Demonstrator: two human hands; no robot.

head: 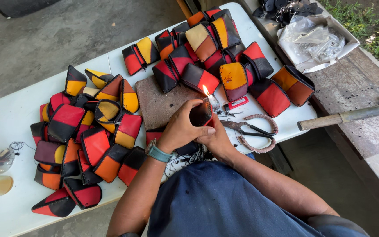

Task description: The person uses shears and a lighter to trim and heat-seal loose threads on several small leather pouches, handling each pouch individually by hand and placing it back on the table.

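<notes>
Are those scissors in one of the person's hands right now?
No, the scissors lie on the white table, while the left hand and right hand hold a small pouch by a lighter flame.

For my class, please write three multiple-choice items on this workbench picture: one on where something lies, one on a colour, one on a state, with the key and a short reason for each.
1. Where do the metal scissors with cord-wrapped handles lie?
A. On the white table, right of the hands
B. On the concrete floor
C. On top of the left pile of pouches

2. What colour is the watch strap on the left wrist?
A. Yellow
B. Teal
C. White

3. What state is the small lighter in?
A. Unlit
B. Lit, with a flame
C. Broken in two

Key:
1 A: the scissors rest on the white folding table, beside the right hand.
2 B: the strap below the left hand is teal.
3 B: a flame rises next to the black and red leather pouch that the hands hold.
</notes>
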